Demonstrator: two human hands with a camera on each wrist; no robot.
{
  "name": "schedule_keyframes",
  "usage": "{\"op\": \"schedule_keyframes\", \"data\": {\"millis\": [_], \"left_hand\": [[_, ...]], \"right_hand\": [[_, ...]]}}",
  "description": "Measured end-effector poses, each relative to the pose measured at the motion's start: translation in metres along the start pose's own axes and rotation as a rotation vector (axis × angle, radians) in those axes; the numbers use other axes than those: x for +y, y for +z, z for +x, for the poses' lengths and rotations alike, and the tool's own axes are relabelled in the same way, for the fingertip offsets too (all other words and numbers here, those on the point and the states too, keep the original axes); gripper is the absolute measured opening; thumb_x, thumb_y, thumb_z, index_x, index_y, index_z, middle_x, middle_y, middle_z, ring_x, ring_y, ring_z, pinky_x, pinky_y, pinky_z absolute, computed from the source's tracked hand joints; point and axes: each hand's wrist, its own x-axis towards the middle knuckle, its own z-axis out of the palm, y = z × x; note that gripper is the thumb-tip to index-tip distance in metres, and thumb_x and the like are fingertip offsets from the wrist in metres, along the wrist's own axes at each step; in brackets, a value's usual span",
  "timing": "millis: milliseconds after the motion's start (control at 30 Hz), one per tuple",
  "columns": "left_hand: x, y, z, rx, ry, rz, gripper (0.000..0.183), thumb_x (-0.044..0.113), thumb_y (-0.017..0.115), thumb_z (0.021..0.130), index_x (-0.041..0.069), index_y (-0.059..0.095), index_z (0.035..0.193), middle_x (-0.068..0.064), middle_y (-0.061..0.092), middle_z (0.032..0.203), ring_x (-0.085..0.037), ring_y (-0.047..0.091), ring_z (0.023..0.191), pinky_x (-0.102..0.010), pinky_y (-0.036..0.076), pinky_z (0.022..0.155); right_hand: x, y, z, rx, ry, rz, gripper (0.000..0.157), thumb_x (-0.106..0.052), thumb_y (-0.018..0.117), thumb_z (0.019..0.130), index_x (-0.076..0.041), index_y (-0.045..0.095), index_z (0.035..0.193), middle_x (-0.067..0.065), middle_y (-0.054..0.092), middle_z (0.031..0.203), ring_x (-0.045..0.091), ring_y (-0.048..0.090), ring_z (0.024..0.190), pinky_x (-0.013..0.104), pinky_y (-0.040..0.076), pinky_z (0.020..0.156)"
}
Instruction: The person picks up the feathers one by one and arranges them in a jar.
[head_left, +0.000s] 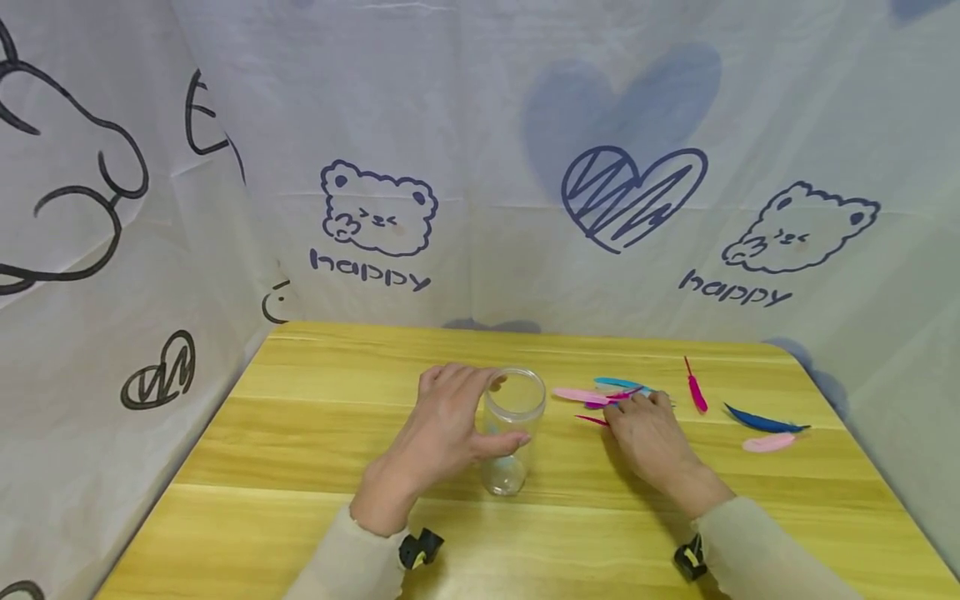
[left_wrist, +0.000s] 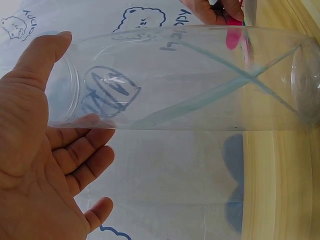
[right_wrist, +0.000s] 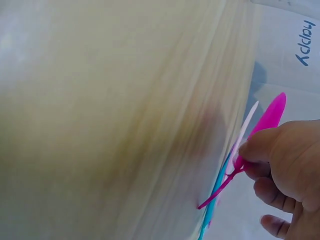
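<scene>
A tall clear jar [head_left: 521,410] stands open-topped on the table. My left hand [head_left: 450,425] holds it near the rim, thumb on one side and fingers on the other. Two pale blue feathers [left_wrist: 195,103] cross inside the jar in the left wrist view. To the right, my right hand [head_left: 652,442] pinches a magenta feather [right_wrist: 272,114] between thumb and fingertips. By those fingers lies a small pile with a light pink feather [head_left: 579,395] and a bright blue feather [head_left: 618,382]; the hand covers part of it.
Right of the pile are another magenta feather [head_left: 697,394], a dark blue feather [head_left: 761,422] and a pink feather [head_left: 768,443]. The wood-grain table [head_left: 300,433] meets a white printed cloth [head_left: 495,250] at the back and left.
</scene>
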Motion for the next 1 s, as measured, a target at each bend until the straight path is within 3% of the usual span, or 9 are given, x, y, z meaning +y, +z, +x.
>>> {"op": "schedule_keyframes", "data": {"millis": [300, 500, 1000], "left_hand": [[0.002, 0.001, 0.0, -0.01, -0.009, -0.004, 0.076, 0.058, 0.087, 0.08, 0.014, 0.063, 0.138, -0.002, 0.071, 0.126, -0.025, 0.06, 0.12, -0.055, 0.033, 0.114], [0.003, 0.003, 0.0, 0.011, -0.012, -0.021, 0.079, 0.06, 0.087, 0.079, 0.012, 0.063, 0.137, -0.003, 0.07, 0.127, -0.025, 0.059, 0.121, -0.056, 0.031, 0.116], [0.001, 0.003, 0.0, 0.078, 0.027, -0.005, 0.073, 0.058, 0.088, 0.079, 0.012, 0.065, 0.132, -0.002, 0.072, 0.124, -0.023, 0.061, 0.119, -0.054, 0.036, 0.113]], "right_hand": [[0.001, -0.002, 0.001, 0.027, -0.004, -0.015, 0.014, -0.013, 0.081, 0.09, -0.006, 0.069, 0.089, 0.01, 0.07, 0.094, 0.032, 0.058, 0.09, 0.052, 0.042, 0.084], [0.002, -0.007, 0.004, 0.07, -0.02, -0.021, 0.012, -0.008, 0.075, 0.094, -0.004, 0.065, 0.09, 0.009, 0.065, 0.088, 0.031, 0.053, 0.087, 0.054, 0.042, 0.088], [0.0, -0.038, 0.021, 0.175, -0.07, -0.021, 0.026, -0.02, 0.081, 0.092, -0.004, 0.061, 0.086, 0.008, 0.058, 0.08, 0.03, 0.052, 0.082, 0.053, 0.043, 0.088]]}}
